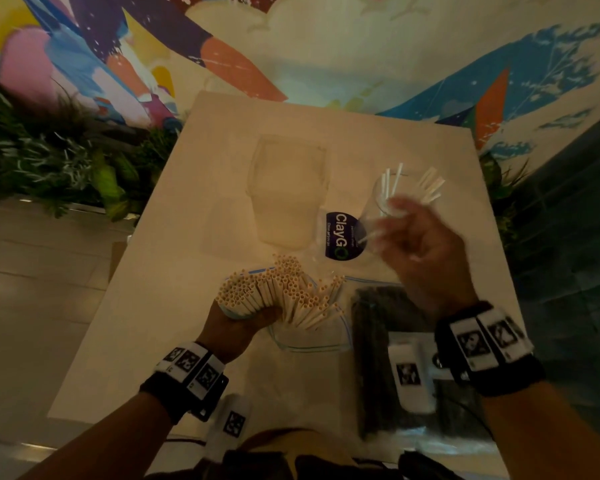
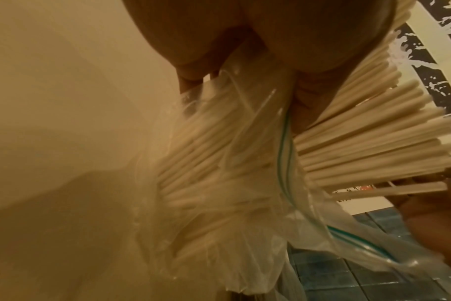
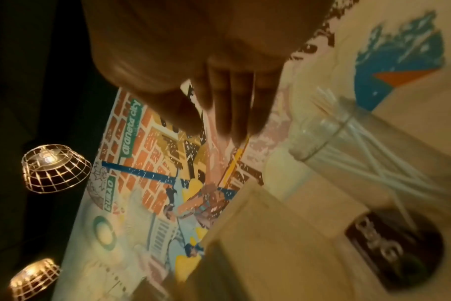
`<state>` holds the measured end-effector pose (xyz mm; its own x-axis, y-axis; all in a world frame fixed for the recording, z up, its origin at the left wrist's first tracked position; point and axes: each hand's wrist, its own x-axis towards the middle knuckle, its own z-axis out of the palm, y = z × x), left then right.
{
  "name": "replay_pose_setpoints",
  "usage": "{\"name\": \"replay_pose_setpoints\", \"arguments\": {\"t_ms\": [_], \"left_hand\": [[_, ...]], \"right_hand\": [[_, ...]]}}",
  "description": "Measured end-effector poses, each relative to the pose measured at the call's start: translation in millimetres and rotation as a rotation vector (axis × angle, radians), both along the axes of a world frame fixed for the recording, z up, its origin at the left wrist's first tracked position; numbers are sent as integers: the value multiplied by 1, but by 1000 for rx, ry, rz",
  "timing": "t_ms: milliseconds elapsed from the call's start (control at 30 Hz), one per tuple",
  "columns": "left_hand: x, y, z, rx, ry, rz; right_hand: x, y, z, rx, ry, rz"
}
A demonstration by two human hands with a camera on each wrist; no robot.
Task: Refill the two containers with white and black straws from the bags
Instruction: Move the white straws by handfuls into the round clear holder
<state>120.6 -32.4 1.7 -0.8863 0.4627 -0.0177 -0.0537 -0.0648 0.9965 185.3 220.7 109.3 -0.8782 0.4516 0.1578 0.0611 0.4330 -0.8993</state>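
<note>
My left hand [image 1: 238, 325] grips a thick bundle of white straws [image 1: 284, 292] through the mouth of a clear zip bag [image 1: 312, 341]; their open ends fan upward. The left wrist view shows the white straws [image 2: 368, 142] fanning out of the zip bag [image 2: 219, 203]. A clear container [image 1: 383, 206] at the right holds a few white straws. My right hand [image 1: 420, 244] hovers blurred just beside its rim, fingers [image 3: 227, 106] straight and holding nothing. A second clear container [image 1: 288, 188] stands empty mid-table. A bag of black straws [image 1: 374, 327] lies flat under my right wrist.
A dark round "ClayGo" sticker [image 1: 343, 240] lies on the pale table [image 1: 153, 271] between the containers. Plants [image 1: 49, 157] line the left side, and a painted wall [image 1: 326, 46] stands behind the table. Blue tiles [image 1: 568, 237] lie to the right.
</note>
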Motion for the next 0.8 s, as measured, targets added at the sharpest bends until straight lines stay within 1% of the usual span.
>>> {"name": "replay_pose_setpoints", "arguments": {"t_ms": [33,67,100,133,200,267,333,433,533,600,633,700,800], "left_hand": [[0,0,0,-8,0,4],[0,-1,1,-19,-4,10],[0,-1,0,-35,-6,19],[0,-2,0,-52,-5,28],[0,-2,-1,-77,-4,44],[0,-2,-2,-83,-5,47],[0,-3,-4,-83,-12,36],[1,-5,-3,-94,-20,-38],[0,-4,1,-215,54,-182],[1,-1,7,-267,147,-232],[1,1,9,-273,177,-217],[3,4,13,-214,154,-129],[3,5,11,-117,75,-4]], "right_hand": [[6,-4,-6,-116,-156,132],[13,-9,-12,-186,-309,249],[19,-13,-16,-229,-420,338],[23,-17,-20,-237,-477,398],[29,-29,-25,-186,-504,459],[28,-44,-28,-130,-457,445],[22,-55,-33,-89,-356,389],[13,-66,-42,101,-238,341],[6,-75,-47,238,-185,361],[2,-79,-51,318,-155,397],[0,-80,-52,351,-142,416],[-3,-80,-55,396,-105,419],[-2,-75,-59,406,-57,317]]}}
